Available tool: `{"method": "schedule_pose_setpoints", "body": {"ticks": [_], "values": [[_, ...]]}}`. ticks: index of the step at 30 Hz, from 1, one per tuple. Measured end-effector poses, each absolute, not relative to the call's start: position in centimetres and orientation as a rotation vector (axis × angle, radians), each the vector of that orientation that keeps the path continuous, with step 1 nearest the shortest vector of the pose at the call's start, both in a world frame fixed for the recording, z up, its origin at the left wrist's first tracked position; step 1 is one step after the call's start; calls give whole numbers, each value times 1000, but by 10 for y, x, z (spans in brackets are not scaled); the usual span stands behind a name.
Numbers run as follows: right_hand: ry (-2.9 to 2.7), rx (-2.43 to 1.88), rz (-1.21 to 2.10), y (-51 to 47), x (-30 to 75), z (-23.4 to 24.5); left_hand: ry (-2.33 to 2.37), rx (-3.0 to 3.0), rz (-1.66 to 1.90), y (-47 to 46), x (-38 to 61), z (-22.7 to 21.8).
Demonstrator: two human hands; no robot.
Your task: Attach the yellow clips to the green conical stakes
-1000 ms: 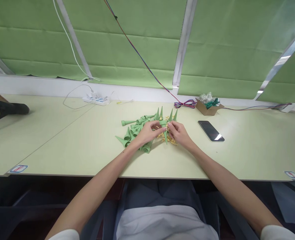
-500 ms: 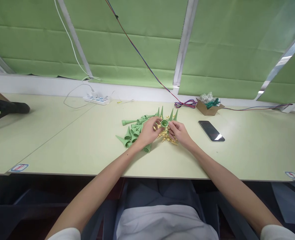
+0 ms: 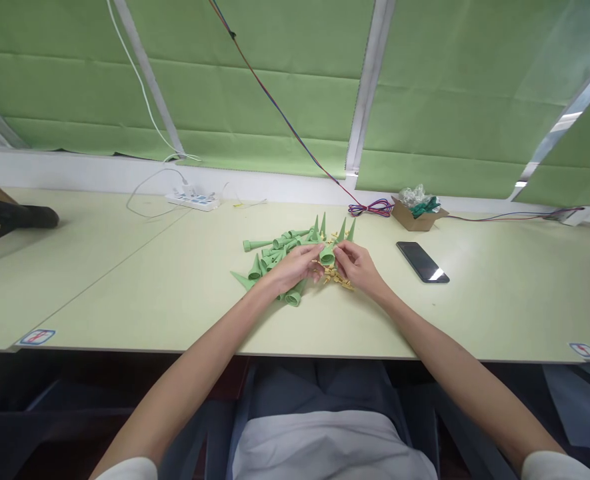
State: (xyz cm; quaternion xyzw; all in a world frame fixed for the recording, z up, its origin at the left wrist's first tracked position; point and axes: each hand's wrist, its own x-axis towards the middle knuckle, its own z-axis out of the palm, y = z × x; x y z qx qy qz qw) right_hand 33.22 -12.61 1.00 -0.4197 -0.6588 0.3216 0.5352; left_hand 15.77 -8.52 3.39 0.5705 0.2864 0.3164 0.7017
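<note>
Between my hands is a hollow green plastic cone [image 3: 327, 256], its open end tipped toward me. My left hand [image 3: 299, 265] grips its left side between thumb and fingers. At the cone's right edge, my right hand [image 3: 357, 265] is closed in a pinch; whatever its fingertips hold is hidden. Several more green cones [image 3: 273, 255] lie in a pile beside and behind my left hand. Small yellow plastic pieces [image 3: 342, 280] are heaped under and behind the hands. Just beyond them, a few green cones [image 3: 342, 230] stand point up.
A black phone [image 3: 423, 262] lies to the right on the table [image 3: 499, 287]. Farther back are a small cardboard box [image 3: 415, 219] with plastic wrap, a coiled red-blue cable [image 3: 371, 209] and a white power strip [image 3: 193, 199]. A black object [image 3: 19, 215] juts in at left.
The held cone has tilted: its opening faced up toward the camera and now points down toward me. My left hand has turned and shifted slightly nearer; my right hand stays close to the cone.
</note>
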Motion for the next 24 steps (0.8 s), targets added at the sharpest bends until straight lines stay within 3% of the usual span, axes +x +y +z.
{"method": "schedule_pose_setpoints", "body": {"ticks": [15, 24], "values": [[-1563, -1092, 778, -118, 338, 3, 752, 2357, 1061, -84, 155, 24], [-1434, -1110, 784, -116, 335, 2, 822, 2429, 1123, -84, 156, 22]]}}
